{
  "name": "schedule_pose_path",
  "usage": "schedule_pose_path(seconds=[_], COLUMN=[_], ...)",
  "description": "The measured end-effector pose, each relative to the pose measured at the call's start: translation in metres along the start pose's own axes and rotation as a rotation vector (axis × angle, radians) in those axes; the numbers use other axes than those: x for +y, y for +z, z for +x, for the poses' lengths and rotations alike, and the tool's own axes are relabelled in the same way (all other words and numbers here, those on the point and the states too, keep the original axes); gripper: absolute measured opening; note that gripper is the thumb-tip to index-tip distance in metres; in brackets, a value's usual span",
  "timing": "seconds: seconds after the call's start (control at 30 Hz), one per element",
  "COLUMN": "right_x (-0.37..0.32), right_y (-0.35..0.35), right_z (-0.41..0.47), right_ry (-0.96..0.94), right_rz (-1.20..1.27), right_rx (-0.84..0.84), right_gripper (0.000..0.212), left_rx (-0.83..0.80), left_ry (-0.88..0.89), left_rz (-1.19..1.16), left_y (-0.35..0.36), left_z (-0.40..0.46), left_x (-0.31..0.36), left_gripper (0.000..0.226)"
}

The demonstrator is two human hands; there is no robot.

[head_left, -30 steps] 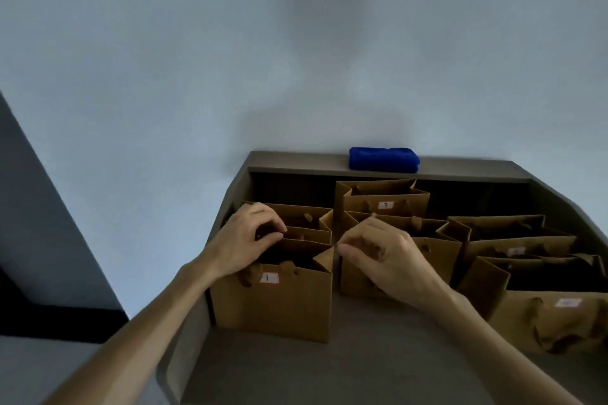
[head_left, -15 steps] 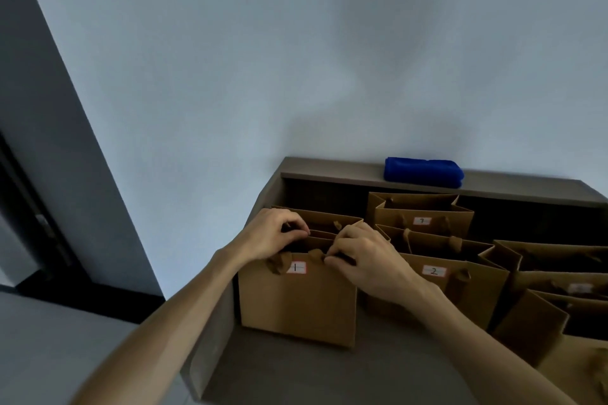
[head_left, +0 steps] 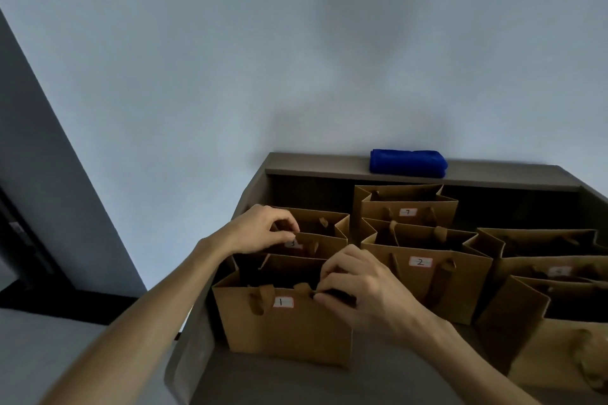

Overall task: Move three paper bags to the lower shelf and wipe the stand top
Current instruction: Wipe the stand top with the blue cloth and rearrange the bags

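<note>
Several brown paper bags with numbered labels stand on a grey stand surface (head_left: 296, 385). The bag labelled 1 (head_left: 286, 329) is nearest, at the front left. My right hand (head_left: 358, 293) pinches its front rim beside the label. Behind it stands the bag labelled 3 (head_left: 324, 245), and my left hand (head_left: 263, 230) pinches that bag's front rim at the label. Bag 2 (head_left: 424, 286) and bag 7 (head_left: 408, 207) stand to the right. A folded blue cloth (head_left: 408, 163) lies on the narrow raised ledge (head_left: 316, 168) at the back.
More paper bags (head_left: 552, 260) crowd the right side, one large bag (head_left: 559, 352) at the front right. A pale wall rises behind the stand. The stand's left side panel (head_left: 194, 348) drops to a grey floor, with a dark doorway at far left.
My left hand has left bag 1's rim and moved back to bag 3's rim. My right hand has come down onto bag 1's front rim. The camera has shifted slightly.
</note>
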State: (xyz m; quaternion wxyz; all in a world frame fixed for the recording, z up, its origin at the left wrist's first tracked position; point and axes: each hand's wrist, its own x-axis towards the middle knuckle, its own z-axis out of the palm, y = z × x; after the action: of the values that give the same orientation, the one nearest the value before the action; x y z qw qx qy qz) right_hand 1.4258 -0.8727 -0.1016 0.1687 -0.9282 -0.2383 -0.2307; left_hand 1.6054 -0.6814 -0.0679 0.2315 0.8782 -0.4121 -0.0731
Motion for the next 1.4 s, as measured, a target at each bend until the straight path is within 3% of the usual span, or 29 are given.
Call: schedule_pose_path(seconds=[0.13, 0.4, 0.63, 0.8, 0.93, 1.13, 1.4], right_x=[0.001, 0.015, 0.063, 0.094, 0.096, 0.078, 0.059], right_y=[-0.004, -0.021, -0.049, -0.073, -0.08, -0.059, -0.021], right_z=[-0.004, -0.012, -0.033, -0.043, -0.037, 0.002, 0.076], right_ry=[0.018, 0.108, 0.31, 0.49, 0.444, 0.322, 0.205], right_rz=[0.017, 0.006, -0.155, -0.335, -0.233, -0.093, 0.013], right_rx=[-0.026, 0.004, 0.038, -0.208, -0.261, -0.209, -0.316], right_gripper=[0.023, 0.029, 0.029, 0.033, 0.02, 0.021, 0.023], left_rx=[-0.092, -0.076, -0.047, -0.007, -0.008, 0.109, 0.246], left_ry=[0.04, 0.05, 0.015, -0.024, -0.018, 0.037, 0.029], left_rz=[0.044, 0.112, 0.118, 0.099, 0.091, 0.116, 0.093], left_y=[0.004, -0.014, -0.004, 0.0, -0.004, -0.015, -0.034], left_z=[0.01, 0.052, 0.078, 0.082, 0.08, 0.066, 0.029], left_x=[0.0, -0.003, -0.01, -0.011, -0.009, -0.006, -0.017], left_gripper=[0.015, 0.015, 0.017, 0.022, 0.029, 0.026, 0.019])
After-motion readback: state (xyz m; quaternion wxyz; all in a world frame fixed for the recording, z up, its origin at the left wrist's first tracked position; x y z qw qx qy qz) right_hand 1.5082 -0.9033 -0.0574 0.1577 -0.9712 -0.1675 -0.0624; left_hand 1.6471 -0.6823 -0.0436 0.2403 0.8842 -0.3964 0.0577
